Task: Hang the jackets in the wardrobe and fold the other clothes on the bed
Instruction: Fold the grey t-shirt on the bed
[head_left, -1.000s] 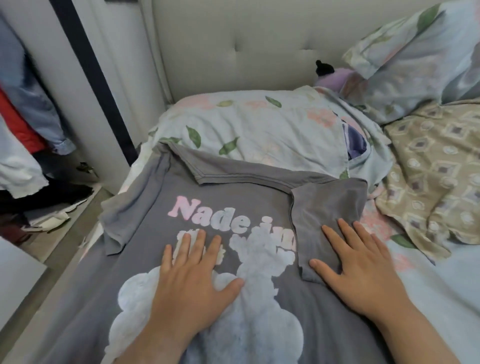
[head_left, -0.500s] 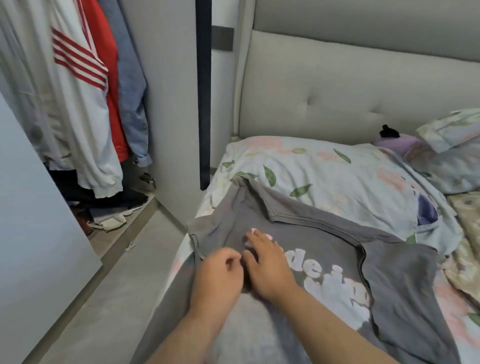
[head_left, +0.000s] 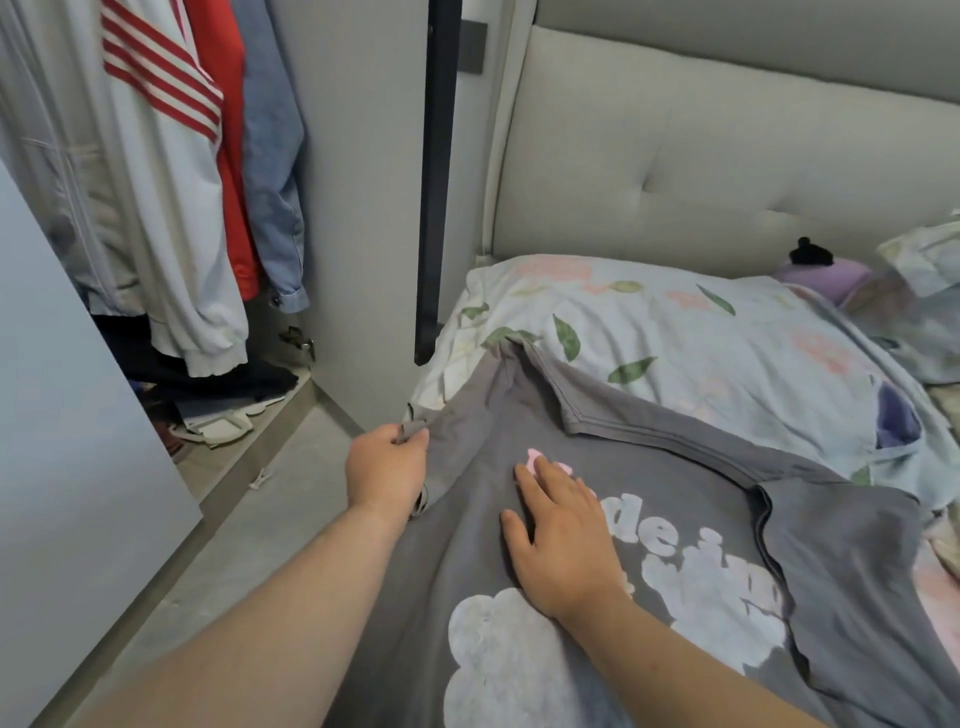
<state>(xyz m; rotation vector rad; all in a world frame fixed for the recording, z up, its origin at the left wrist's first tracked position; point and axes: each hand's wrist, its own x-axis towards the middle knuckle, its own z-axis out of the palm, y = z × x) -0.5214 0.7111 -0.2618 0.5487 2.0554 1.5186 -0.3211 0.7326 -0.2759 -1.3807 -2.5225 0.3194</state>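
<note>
**Desk:** What do we have at the bedside?

**Field:** We see a grey printed T-shirt (head_left: 467, 551) spread front-up on the bed (head_left: 675, 338), collar toward the headboard (head_left: 675, 156). A second ago both palms lay flat on it, the right one over the turned-in right sleeve (head_left: 852, 561). Half a second ago both hands had crossed to the other shoulder. Now the left hand (head_left: 387, 467) pinches the hem of the left sleeve (head_left: 447, 441) at the mattress edge. The right hand (head_left: 563, 540) rests on the print with straight fingers, gripping nothing.

**Desk:** So what do we read from that?

**Field:** We judge one side folded and the second sleeve fold starting, with the right palm acting as anchor.

**Desk:** And the wardrobe (head_left: 358, 208)?

**Field:** It stands open at the left. Hanging inside, we make out a white jacket with red stripes (head_left: 171, 218), a red garment (head_left: 231, 156) and a blue denim jacket (head_left: 275, 182). Dark clothes and pale items (head_left: 223, 395) lie heaped on its floor; we cannot tell what they are.
</note>
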